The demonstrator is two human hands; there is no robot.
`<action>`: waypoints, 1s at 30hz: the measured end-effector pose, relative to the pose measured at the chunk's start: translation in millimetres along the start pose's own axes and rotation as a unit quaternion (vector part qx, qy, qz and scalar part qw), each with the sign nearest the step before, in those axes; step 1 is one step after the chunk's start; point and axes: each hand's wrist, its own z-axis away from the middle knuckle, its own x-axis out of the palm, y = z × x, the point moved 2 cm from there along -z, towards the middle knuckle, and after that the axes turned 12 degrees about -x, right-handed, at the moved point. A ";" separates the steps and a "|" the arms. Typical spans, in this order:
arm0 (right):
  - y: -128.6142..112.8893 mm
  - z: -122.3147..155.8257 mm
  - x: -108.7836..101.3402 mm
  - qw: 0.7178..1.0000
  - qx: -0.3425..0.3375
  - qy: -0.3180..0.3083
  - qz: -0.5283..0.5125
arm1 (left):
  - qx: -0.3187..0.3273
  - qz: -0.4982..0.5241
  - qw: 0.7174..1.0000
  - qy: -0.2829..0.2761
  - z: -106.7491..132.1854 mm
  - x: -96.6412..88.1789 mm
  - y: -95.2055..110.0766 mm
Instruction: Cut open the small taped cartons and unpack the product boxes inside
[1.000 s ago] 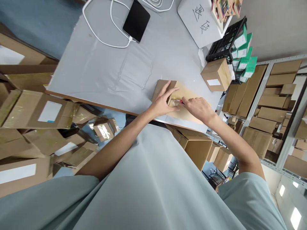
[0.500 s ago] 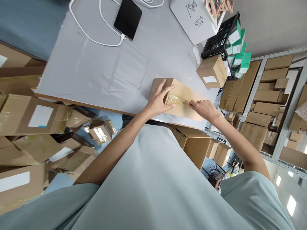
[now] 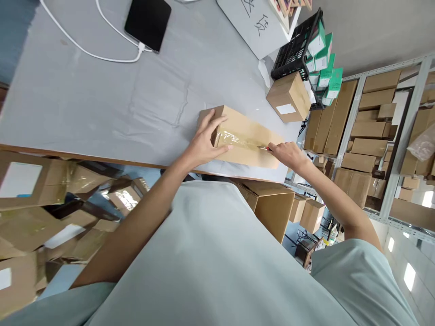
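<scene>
A long brown cardboard box (image 3: 243, 126) lies on the grey-covered table, with clear tape (image 3: 231, 137) along its top seam. My left hand (image 3: 204, 144) grips the box's left end, thumb and fingers spread across its top and edge. In my right hand (image 3: 288, 154) is a utility knife (image 3: 268, 148); a little red of it shows, and the rest of its handle is hidden by the fingers. Its thin blade points left and meets the taped seam toward the box's right part.
A black tablet (image 3: 148, 23) with a white cable lies at the table's far left. Beyond the box are a smaller carton (image 3: 295, 100), a black crate (image 3: 295, 47) with green boxes and a white bin (image 3: 254, 27). Cartons (image 3: 34, 228) crowd the floor at left; an open carton (image 3: 273, 213) stands below the table edge.
The knife has travelled to the right along the taped seam, relative to the box. My left hand keeps its place on the box's left end. The view has shifted, so the table appears farther left.
</scene>
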 end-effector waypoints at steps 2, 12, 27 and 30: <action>6.2 2.2 7.5 1.000 0.001 -0.011 0.003 | 0.000 -0.001 1.000 -0.001 -2.5 -1.8 0.0; 44.6 4.5 67.2 1.000 -0.004 0.001 -0.019 | -0.043 -0.003 0.999 -0.001 -7.0 -7.5 6.9; 146.5 -6.2 277.3 0.967 0.051 0.094 -0.229 | -0.186 -0.038 0.982 0.016 -3.9 -17.0 22.6; 130.0 -53.8 327.6 0.837 0.067 0.222 -0.496 | -0.211 -0.029 0.977 0.013 -3.8 -17.2 31.1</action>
